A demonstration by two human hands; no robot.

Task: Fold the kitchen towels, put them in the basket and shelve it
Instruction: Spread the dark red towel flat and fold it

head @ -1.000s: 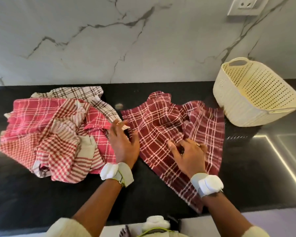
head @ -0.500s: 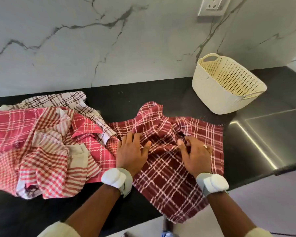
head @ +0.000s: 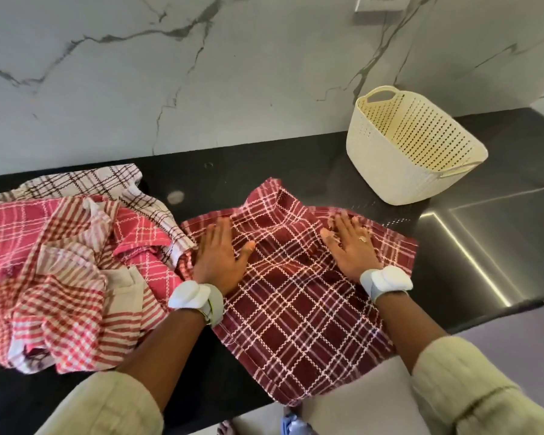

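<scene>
A black bench (head: 296, 171) runs below a white marble wall (head: 233, 73), carrying a heap of unfolded red, pink and white checked towels (head: 69, 265) at the left and an empty cream perforated basket (head: 412, 146) at the back right. Between them a dark red plaid towel (head: 296, 296) lies spread out, its near corner hanging over the bench edge. The left hand (head: 219, 255) and right hand (head: 354, 243) press flat on its upper part, well apart, fingers (head: 223, 227) straight and gripping nothing.
</scene>
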